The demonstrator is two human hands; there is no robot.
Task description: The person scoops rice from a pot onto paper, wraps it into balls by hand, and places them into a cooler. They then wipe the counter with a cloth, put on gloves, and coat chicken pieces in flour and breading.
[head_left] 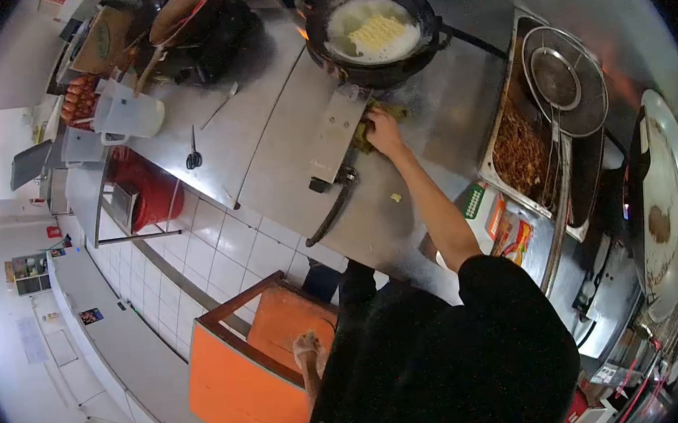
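Note:
My right hand [383,132] is closed on a greenish-yellow cloth [362,137], pressing it to the steel counter [268,149]. Just beside it lies a wide metal cleaver-like blade [337,134], its dark curved handle [335,209] toward me. Beyond the hand, a black wok [425,20] holds bubbling, foamy liquid with a pale yellow block of noodles [381,34] in it. Down at my side, my left hand [307,347] appears small and pale over an orange chair [288,318]; its fingers are too blurred to make out.
A wire strainer [563,80] rests over a tray of brown shredded food [520,145] at right. Scissors [194,154] and a spoon [218,105] lie on the left counter near a plastic jug [127,109]. Flame shows beside the wok. A red tub [149,193] stands below.

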